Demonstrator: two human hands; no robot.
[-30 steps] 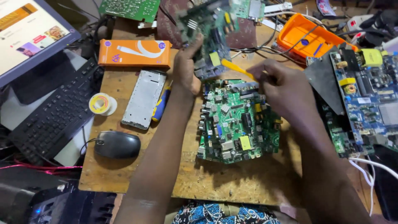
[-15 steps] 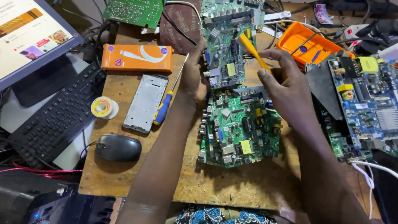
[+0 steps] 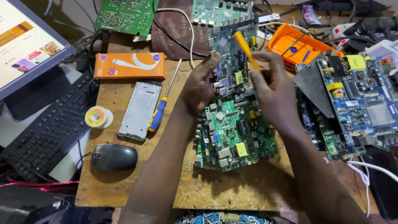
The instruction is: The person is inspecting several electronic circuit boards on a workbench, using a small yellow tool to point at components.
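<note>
Around the wooden board (image 3: 124,186): six circuit boards (image 3: 234,137), one of them blue; two screwdrivers (image 3: 159,114); one mouse (image 3: 114,157), one keyboard (image 3: 49,132), one solder spool (image 3: 97,117), one orange box (image 3: 129,65).

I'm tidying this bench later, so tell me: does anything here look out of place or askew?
Yes. Green circuit boards lie heaped askew under the hands, and more boards are piled crookedly at the right edge. A bare phone frame lies loose beside a screwdriver. The left hand holds a board up; the right hand holds a yellow tool.
</note>
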